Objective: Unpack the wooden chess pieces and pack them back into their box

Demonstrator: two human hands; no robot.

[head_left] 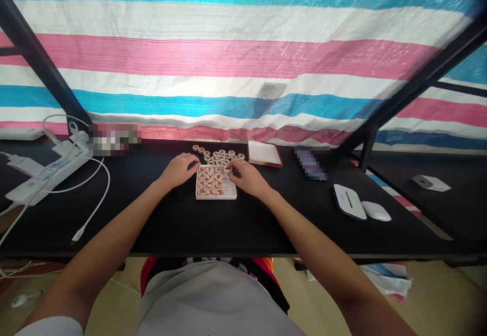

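A shallow white box (201, 197) stands on the black desk in front of me, with rows of round Chinese chess pieces (210, 184) marked in red inside. Its right column shows bare floor toward the front. The curled fingers of my left hand (181, 168) touch the box's back left corner. Over the back right corner, my right hand (246, 176) has thumb and fingers closed on a Chinese chess piece (227, 169), partly covered by the fingertips. Just behind the box lie several loose pieces (221, 155), spread in a close group.
An open box lid (264, 153) lies behind my right hand. Farther right are a blurred-out object (310, 163), a flat white device (349, 201) and a white mouse (376, 211). A power strip (49, 171) with white cables occupies the left side. Striped sheeting (228, 57) hangs behind the desk.
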